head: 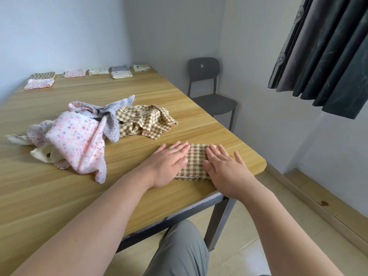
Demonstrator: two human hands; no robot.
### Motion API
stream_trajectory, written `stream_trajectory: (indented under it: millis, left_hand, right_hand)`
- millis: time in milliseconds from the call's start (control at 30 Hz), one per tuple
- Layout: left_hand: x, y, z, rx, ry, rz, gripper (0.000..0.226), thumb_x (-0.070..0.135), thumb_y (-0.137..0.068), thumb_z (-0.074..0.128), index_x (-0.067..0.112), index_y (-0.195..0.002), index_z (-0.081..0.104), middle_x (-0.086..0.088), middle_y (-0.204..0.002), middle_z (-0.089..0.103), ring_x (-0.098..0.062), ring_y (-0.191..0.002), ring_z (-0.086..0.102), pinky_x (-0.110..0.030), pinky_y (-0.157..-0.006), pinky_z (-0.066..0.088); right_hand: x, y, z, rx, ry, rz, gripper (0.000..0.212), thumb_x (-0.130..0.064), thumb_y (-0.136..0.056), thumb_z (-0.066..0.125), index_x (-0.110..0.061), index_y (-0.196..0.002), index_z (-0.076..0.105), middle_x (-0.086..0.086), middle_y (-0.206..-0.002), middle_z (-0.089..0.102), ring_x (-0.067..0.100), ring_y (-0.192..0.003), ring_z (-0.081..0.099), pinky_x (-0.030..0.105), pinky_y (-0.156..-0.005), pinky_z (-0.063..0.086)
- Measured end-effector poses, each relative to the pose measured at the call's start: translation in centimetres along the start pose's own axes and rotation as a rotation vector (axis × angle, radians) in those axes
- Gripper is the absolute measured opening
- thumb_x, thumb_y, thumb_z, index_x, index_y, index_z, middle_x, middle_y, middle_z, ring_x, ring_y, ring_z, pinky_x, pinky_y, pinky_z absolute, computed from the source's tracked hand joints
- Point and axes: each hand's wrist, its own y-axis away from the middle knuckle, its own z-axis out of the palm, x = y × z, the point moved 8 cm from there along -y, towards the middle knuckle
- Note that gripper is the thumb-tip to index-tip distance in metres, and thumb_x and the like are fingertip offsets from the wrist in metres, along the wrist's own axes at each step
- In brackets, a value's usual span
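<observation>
A folded green-and-pink checked cloth (196,162) lies near the front right corner of the wooden table (139,90). My left hand (168,165) lies flat on its left side, fingers straight. My right hand (226,170) presses flat on its right side, fingers spread. Both palms cover the cloth's edges; only its middle strip shows.
A heap of unfolded cloths sits left of centre: a pink dotted one (77,140), a grey one (117,108), a checked one (147,120). Several folded cloths (75,73) line the far edge. A grey chair (211,92) stands beyond the right side, curtains (322,50) hang at right.
</observation>
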Motion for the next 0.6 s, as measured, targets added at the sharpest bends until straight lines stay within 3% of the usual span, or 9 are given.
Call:
stream_trajectory:
  millis: [200,433,533,600]
  left_hand:
    - [-0.8,0.6,0.2,-0.071,-0.131,-0.048,0.056,0.045,-0.11,0.015,0.034,-0.16,-0.008,0.023,-0.163,-0.016,-0.002,-0.151,-0.017,-0.04,-0.126,-0.011]
    - [-0.7,0.8,-0.2,-0.026,-0.088,-0.011,0.064,0.053,-0.107,0.024,0.033,-0.16,-0.006,0.022,-0.161,-0.015,-0.001,-0.152,-0.014,-0.041,-0.126,-0.009]
    - [-0.7,0.6,0.1,-0.038,-0.122,-0.009,0.068,0.058,-0.105,0.025,0.033,-0.161,-0.005,0.019,-0.165,-0.012,-0.003,-0.153,-0.014,-0.041,-0.126,-0.011]
    - [-0.6,0.3,-0.2,-0.01,-0.088,-0.017,0.065,0.058,-0.105,0.024,0.032,-0.162,0.002,0.018,-0.166,-0.005,-0.005,-0.154,-0.009,-0.042,-0.126,-0.009]
  right_hand:
    - [0.2,0.2,-0.2,-0.016,-0.043,0.017,0.058,-0.047,-0.108,0.011,-0.026,-0.162,0.005,-0.011,-0.169,-0.004,0.011,-0.154,-0.013,0.047,-0.124,-0.008]
    - [0.6,0.4,-0.7,0.01,-0.084,0.052,0.061,-0.05,-0.108,0.016,-0.026,-0.162,0.006,-0.01,-0.169,-0.002,0.013,-0.155,-0.008,0.047,-0.125,-0.005]
    - [1.6,0.6,-1.8,0.168,-0.069,0.14,0.057,-0.05,-0.107,0.021,-0.024,-0.157,0.028,-0.005,-0.166,0.023,0.02,-0.156,0.01,0.047,-0.124,0.01]
    - [2.2,0.9,-2.3,0.277,-0.012,0.206,0.047,-0.047,-0.106,0.027,-0.023,-0.132,0.057,-0.003,-0.134,0.056,0.025,-0.141,0.039,0.045,-0.115,0.03]
